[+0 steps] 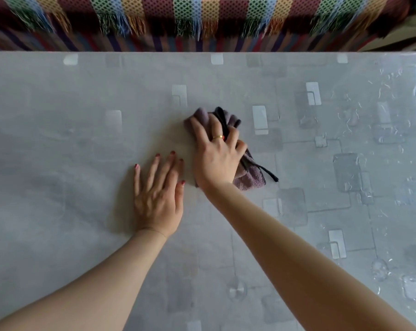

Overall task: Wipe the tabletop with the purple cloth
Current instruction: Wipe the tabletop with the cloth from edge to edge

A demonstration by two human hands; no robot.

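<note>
A crumpled purple cloth (248,179) with a dark edge lies on the grey tabletop (71,144) near its middle. My right hand (217,154) presses down on the cloth with fingers wrapped over it; a gold ring shows on one finger. Cloth sticks out beyond the fingertips and beside the wrist. My left hand (158,194) rests flat on the tabletop just left of the right hand, fingers spread, holding nothing.
The tabletop is covered by a shiny grey plastic sheet with pale rectangles and creases on the right side (374,130). Beyond the far edge stands furniture draped with a colourful striped, fringed blanket (202,17).
</note>
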